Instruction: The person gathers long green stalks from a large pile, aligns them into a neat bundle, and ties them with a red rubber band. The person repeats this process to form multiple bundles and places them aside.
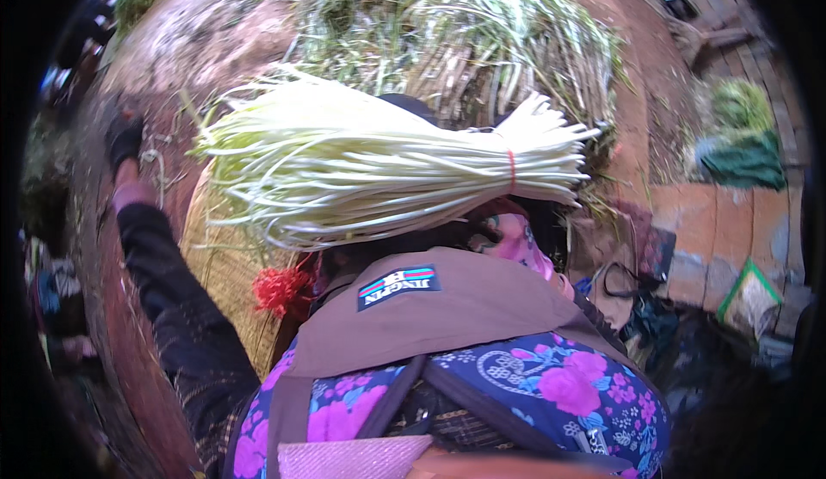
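A thick bundle of long, pale stalks, apparently blanched garlic chives [381, 163], lies crosswise in front of me. Its cut white ends point right, and yellowish leaf tips fan out to the left. Near the cut ends, a red band [512, 171] circles it. My right hand [485, 232], mostly hidden, is under the bundle near this band and appears to grip it; a pink patterned sleeve [519, 237] covers that forearm. Far to the left reaches my left hand [124, 136] in a dark glove, apart from the bundle. Its fingers are too blurred to make out.
A tuft of red ties [281, 290] hangs by a yellowish wooden board [219, 260]. Beyond the bundle lies a heap of green and dry stalks [503, 40]. White string [153, 166] lies near my left hand. Green cloth [745, 160] sits at right by orange-brown boards [716, 234].
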Action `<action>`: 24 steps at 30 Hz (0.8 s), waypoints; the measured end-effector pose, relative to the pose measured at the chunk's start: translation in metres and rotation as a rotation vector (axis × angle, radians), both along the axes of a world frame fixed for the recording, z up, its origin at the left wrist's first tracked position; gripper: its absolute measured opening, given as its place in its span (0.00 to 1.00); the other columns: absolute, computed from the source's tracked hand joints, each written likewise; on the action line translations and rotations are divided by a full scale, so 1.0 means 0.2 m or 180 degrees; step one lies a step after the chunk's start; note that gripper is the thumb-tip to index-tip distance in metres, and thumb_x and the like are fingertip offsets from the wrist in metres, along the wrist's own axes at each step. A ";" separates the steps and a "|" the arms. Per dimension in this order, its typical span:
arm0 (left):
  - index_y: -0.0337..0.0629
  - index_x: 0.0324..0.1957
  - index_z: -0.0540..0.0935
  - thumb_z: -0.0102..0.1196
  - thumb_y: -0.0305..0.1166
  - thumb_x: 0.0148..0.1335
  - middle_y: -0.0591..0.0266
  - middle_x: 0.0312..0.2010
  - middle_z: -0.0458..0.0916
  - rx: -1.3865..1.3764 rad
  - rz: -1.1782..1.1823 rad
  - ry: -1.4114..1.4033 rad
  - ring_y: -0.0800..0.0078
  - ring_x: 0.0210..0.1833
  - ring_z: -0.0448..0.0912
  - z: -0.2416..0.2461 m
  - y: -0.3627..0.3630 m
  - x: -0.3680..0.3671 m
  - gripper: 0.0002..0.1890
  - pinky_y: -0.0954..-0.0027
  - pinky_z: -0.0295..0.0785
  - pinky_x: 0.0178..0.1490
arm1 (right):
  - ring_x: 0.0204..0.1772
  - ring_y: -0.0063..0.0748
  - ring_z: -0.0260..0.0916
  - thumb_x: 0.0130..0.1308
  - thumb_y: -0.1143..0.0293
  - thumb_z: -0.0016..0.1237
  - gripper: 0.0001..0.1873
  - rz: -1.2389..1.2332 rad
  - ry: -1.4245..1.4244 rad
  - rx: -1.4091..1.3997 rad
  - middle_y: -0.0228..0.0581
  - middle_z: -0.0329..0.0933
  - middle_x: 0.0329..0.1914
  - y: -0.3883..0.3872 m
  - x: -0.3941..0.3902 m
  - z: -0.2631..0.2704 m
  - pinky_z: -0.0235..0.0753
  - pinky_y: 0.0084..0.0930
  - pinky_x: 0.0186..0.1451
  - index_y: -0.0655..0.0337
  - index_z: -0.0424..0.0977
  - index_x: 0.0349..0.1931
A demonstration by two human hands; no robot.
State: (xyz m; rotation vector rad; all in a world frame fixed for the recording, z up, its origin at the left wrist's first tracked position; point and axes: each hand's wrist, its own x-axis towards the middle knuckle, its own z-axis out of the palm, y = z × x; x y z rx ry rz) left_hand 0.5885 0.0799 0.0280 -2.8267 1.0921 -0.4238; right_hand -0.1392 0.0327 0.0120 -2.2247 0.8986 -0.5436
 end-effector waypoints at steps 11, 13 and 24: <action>0.37 0.47 0.78 0.62 0.35 0.55 0.53 0.44 0.80 -0.1305 -0.4813 0.1705 0.57 0.49 0.78 0.50 -0.42 -2.11 0.19 0.62 0.71 0.53 | 0.41 0.42 0.74 0.50 0.70 0.58 0.11 0.0503 -0.0529 -0.0112 0.42 0.78 0.37 -0.01 -0.01 0.04 0.74 0.33 0.43 0.57 0.80 0.35; 0.37 0.46 0.78 0.62 0.33 0.53 0.51 0.41 0.80 -0.0272 -0.4564 0.1565 0.53 0.44 0.79 0.48 -0.45 -2.31 0.18 0.62 0.73 0.48 | 0.41 0.40 0.74 0.51 0.71 0.58 0.11 0.0567 -0.0461 -0.0062 0.40 0.77 0.36 -0.02 -0.04 0.05 0.74 0.32 0.42 0.58 0.79 0.37; 0.36 0.33 0.77 0.52 0.23 0.53 0.50 0.27 0.77 -0.0436 -0.4668 0.2391 0.54 0.31 0.77 0.42 -0.57 -2.52 0.05 0.63 0.72 0.37 | 0.33 0.38 0.70 0.49 0.69 0.58 0.10 0.0546 -0.0919 0.0358 0.37 0.72 0.27 -0.02 -0.10 -0.06 0.69 0.30 0.35 0.60 0.75 0.31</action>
